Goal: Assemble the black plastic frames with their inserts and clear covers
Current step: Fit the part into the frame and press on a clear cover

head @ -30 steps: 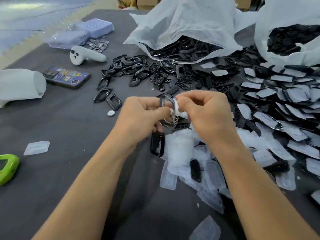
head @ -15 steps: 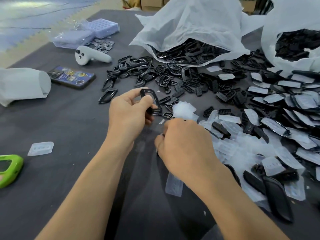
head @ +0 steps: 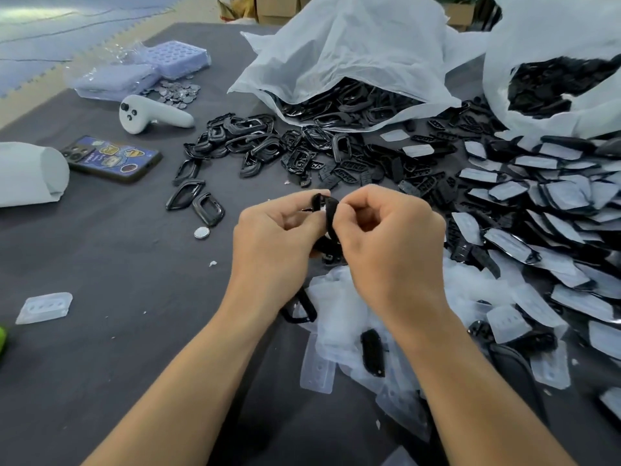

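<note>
Black plastic frame (head: 331, 211) sits mid-picture, above the dark table (head: 100, 264). We pinch it from both sides, our left hand (head: 268, 243) and right hand (head: 389, 243) curled tight around it, over the clear covers (head: 342, 304) at lower centre.

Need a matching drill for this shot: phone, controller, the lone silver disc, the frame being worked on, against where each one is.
1 phone
2 controller
3 lone disc
4 frame

A pinched between left hand and right hand
B beside the white roll
C on bare table, left of the hands
D next to the pile of discs

Pairs: 1-B, 2-D, 3-C, 4-A
</note>
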Available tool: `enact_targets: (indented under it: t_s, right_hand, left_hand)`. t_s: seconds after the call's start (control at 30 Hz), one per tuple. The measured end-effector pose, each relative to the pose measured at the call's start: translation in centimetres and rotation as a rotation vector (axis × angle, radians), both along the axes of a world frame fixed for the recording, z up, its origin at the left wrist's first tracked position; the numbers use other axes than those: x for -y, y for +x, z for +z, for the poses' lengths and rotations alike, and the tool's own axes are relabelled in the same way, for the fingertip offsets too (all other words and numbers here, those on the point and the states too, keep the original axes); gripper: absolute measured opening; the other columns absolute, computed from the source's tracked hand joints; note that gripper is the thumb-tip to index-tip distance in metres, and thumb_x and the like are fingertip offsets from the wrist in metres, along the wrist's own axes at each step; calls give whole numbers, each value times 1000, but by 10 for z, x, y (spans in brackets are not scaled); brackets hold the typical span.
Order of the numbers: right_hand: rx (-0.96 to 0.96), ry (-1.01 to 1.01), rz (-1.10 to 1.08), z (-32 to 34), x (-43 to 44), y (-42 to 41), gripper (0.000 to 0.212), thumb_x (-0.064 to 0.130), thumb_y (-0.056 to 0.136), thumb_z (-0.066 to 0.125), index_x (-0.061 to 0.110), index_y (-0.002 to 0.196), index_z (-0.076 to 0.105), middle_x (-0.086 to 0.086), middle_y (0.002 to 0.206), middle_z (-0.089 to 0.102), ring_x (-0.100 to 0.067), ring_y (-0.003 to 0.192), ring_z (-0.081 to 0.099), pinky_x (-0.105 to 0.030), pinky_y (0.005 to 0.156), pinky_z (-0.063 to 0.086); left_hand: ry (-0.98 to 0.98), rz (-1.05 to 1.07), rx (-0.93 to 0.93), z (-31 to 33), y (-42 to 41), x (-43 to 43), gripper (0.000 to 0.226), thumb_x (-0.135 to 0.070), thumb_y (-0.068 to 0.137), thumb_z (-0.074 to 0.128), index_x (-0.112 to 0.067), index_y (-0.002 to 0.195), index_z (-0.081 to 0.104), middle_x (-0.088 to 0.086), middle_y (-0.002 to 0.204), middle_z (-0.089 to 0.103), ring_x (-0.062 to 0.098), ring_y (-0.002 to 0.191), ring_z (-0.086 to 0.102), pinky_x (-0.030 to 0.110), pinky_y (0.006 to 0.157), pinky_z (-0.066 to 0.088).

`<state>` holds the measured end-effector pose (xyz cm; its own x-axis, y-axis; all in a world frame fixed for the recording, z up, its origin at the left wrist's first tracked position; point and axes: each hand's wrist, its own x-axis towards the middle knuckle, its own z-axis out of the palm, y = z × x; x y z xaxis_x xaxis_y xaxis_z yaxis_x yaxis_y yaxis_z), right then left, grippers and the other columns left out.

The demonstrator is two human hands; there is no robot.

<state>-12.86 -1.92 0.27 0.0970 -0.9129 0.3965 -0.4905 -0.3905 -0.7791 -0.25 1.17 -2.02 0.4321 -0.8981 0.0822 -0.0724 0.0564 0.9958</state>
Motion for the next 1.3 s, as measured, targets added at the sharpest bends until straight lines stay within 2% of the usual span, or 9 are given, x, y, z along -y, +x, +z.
enact_targets:
  t_s: [0.17, 0.4, 0.5, 0.6, 0.77, 0.87, 1.0, 1.1, 1.3]
  right_hand:
    - [-81, -128, -30, -5, -2, 1, 12, 19, 91, 71, 16, 80, 73, 2, 63, 69, -25, 60, 64, -40, 62, 53]
    - [-149, -170, -7, -5, -1, 0, 15, 20, 86, 77, 16, 73, 70, 3, 59, 66, -27, 57, 61, -40, 58, 53]
    - [-41, -57, -42, -1, 0, -2, 12, 25, 80, 83, 23, 80, 72, 8, 62, 66, -15, 60, 62, -35, 63, 54]
    - [35, 133, 33, 3, 6, -10, 20, 27, 77, 87, 30, 91, 73, 9, 67, 69, -7, 62, 65, -17, 57, 50]
    - [63, 232, 141, 1, 11, -13, 11, 21, 79, 85, 27, 77, 76, 14, 62, 71, -2, 53, 64, -10, 49, 42]
    - [71, 176, 48, -1, 20, -21, 10, 22, 84, 79, 27, 76, 76, 14, 61, 70, -3, 56, 64, -14, 53, 45]
    - [-182, 127, -27, -4, 35, -37, 20, 8, 87, 70, 27, 87, 78, 16, 67, 67, -5, 65, 63, -15, 64, 52]
    - [-341, 190, 61, -6, 38, -28, 26, 10, 89, 69, 29, 104, 79, 3, 93, 74, -18, 84, 65, -39, 85, 57]
    - [-498, 138, 125, -10, 30, -10, 30, 31, 85, 80, 32, 115, 76, 3, 103, 75, -23, 104, 62, -44, 100, 47]
  left_hand:
    - [69, -162, -165, 1, 5, 1, 28, 2, 95, 66, -11, 117, 79, 14, 102, 80, 22, 88, 73, 43, 86, 62]
    - [51, -265, -199, 5, 7, -6, 32, 11, 93, 60, -8, 108, 82, 16, 93, 80, 18, 77, 76, 26, 70, 61]
    - [43, -196, -223, 5, 5, -5, 32, 12, 90, 61, -9, 100, 83, 15, 85, 80, 20, 69, 75, 29, 64, 62]
    - [45, -140, -220, 5, 4, -4, 23, 1, 90, 65, -10, 91, 84, 15, 78, 78, 25, 67, 75, 33, 61, 62]
    - [38, -70, -115, 2, 1, -2, 22, -2, 87, 67, -15, 84, 85, 17, 76, 78, 34, 68, 77, 44, 63, 65]
    - [42, 49, -47, 1, 3, 3, 19, -12, 82, 69, -23, 80, 85, 10, 75, 79, 28, 69, 75, 45, 67, 66]
    - [92, 199, -239, 2, 18, 11, 36, -3, 98, 60, -20, 73, 79, 8, 73, 76, 21, 61, 73, 32, 51, 60]
    - [92, 236, -375, 3, 26, 15, 35, -1, 103, 52, -15, 82, 75, 9, 72, 73, 20, 58, 72, 30, 48, 59]
    - [136, 192, -334, -5, 29, 19, 24, 4, 98, 61, -17, 104, 72, 9, 93, 70, 15, 64, 71, 28, 51, 60]
